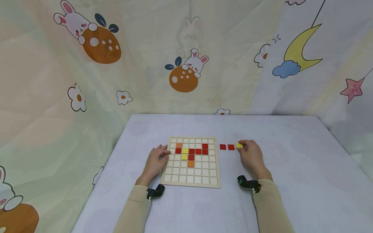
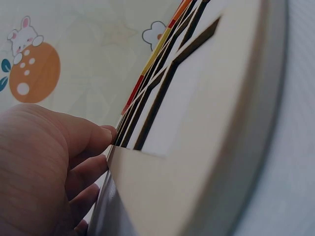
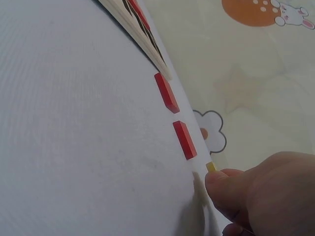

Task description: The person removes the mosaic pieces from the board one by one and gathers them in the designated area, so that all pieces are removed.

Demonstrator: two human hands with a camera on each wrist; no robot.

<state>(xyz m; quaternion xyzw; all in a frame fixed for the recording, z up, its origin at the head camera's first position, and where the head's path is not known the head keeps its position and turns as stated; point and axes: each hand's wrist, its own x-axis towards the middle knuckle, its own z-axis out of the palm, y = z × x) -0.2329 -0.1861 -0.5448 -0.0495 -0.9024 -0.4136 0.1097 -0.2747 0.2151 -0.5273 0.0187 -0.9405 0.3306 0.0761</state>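
a yellow tile [image 1: 239,145] is pinched between the thumb and fingers of the right hand [image 1: 253,157], to the right of the grid board [image 1: 190,179]; whether this tile is lifted cannot be told. between it and the board, two red tiles [image 1: 231,147] are laid in a row on the table [image 1: 192,207]. the left edge of the board is touched by the left hand [image 1: 155,161], its fingers relaxed and slightly bent. some board cells are filled with red, yellow and orange squares [image 1: 190,164].

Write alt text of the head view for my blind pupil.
The person's right hand pinches a yellow tile beside two red tiles on a table; their left hand touches a grid board holding red, orange and yellow tiles.
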